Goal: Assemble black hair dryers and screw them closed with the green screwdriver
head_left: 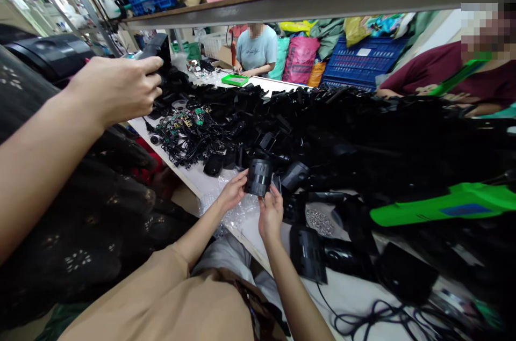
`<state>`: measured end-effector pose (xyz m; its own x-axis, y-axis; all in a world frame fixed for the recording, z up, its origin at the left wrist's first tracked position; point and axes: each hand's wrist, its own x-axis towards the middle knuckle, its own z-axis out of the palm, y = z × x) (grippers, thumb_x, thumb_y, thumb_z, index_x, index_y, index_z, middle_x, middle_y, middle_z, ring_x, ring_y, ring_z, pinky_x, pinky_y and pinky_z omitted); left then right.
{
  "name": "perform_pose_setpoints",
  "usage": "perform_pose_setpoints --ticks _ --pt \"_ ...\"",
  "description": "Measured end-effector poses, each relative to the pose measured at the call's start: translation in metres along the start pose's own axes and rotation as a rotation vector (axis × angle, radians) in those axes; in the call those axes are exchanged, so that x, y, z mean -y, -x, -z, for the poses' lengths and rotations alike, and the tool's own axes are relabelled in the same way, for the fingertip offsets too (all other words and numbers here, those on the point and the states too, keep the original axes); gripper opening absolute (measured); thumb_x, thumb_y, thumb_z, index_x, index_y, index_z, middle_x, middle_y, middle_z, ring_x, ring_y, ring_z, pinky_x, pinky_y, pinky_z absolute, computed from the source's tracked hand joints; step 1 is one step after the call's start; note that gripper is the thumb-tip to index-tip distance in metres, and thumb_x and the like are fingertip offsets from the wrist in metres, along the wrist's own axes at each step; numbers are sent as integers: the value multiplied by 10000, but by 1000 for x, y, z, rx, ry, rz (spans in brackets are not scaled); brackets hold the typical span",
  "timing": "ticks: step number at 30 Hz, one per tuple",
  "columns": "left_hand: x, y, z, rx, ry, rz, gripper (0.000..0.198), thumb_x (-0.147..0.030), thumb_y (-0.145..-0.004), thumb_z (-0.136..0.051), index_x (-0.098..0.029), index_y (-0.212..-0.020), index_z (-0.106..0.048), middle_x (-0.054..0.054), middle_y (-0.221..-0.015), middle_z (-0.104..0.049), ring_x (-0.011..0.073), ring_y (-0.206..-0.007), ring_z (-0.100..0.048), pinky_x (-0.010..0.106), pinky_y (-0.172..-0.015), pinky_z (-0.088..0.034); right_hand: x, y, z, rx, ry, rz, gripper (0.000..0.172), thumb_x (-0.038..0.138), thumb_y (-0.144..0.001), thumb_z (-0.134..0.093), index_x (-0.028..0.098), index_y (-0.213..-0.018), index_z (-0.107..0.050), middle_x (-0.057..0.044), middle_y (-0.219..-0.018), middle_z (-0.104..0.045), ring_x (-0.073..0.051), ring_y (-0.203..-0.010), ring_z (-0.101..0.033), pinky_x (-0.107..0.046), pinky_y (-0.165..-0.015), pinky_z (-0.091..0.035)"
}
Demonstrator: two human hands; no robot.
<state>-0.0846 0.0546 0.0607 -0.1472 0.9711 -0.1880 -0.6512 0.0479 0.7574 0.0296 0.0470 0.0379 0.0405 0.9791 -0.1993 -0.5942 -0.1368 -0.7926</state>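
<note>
In the head view, you hold a black plastic cylinder with blocky ribbing [259, 177] in front of you, raised over the near edge of the white tabletop [250, 224]. Your left hand [234, 191] pinches its side at nine o'clock; your right hand's [271, 213] grip is closed on its lower edge at five o'clock, thumb and fingertips only.

Fingertip holds on a curved, hard-looking shell could let it twist or slip, most likely if one hand eases off first. Below it, at seven o'clock, crumpled clear plastic wrap [229, 212] lies along the edge; a dropped cylinder might skid there and roll off into your lap.

At four o'clock sits a pile of small silvery screws [320, 220]; a swinging right elbow or a shoved neighbouring part could scatter them. Further out at four to five o'clock, a looped black cable [382, 317] could catch your right forearm and drag things with it.

At ten o'clock, a co-worker's hand [113, 88] holds a dark angular part [156, 50]; if that slipped, it could land among the tangled black wires [185, 139] beneath.
</note>
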Motion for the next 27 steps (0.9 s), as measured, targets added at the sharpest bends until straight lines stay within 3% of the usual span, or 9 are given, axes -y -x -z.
perform_pose_setpoints --ticks 8,17,21,27 --pt "-5 7 -10 59 -38 -16 403 -125 -747 -603 -165 -1148 -602 76 -1065 -656 189 -922 -593 303 -822 -412 4 -2 1 -13 -37 -20 395 390 -699 -621 187 -1027 -535 -88 -1149 -540 -196 -1021 -543 -416 -904 -426" --pt "-6 10 -10 87 -65 2 501 -112 -720 -649 -184 -1208 -560 53 -948 -665 134 -815 -584 246 -775 -408 1 -5 2 -22 -40 -44 374 401 -707 -595 190 -1011 -545 -79 -1070 -585 -195 -965 -571 -422 -872 -448" --pt "-17 -13 -15 83 -8 -12 490 -86 -728 -638 -154 -1207 -557 64 -947 -672 124 -765 -593 246 -756 -424 7 -24 -12 -31 -57 -64 326 367 -723 -571 198 -1000 -533 -62 -1040 -597 -181 -943 -587 -412 -866 -461" --pt "-48 -64 -29 115 61 -101 458 -68 -771 -558 -130 -1224 -528 76 -1005 -663 124 -785 -606 262 -796 -445 29 -78 -56 -1 -51 -35 255 277 -728 -558 208 -971 -525 -22 -984 -596 -144 -912 -591 -361 -850 -477"
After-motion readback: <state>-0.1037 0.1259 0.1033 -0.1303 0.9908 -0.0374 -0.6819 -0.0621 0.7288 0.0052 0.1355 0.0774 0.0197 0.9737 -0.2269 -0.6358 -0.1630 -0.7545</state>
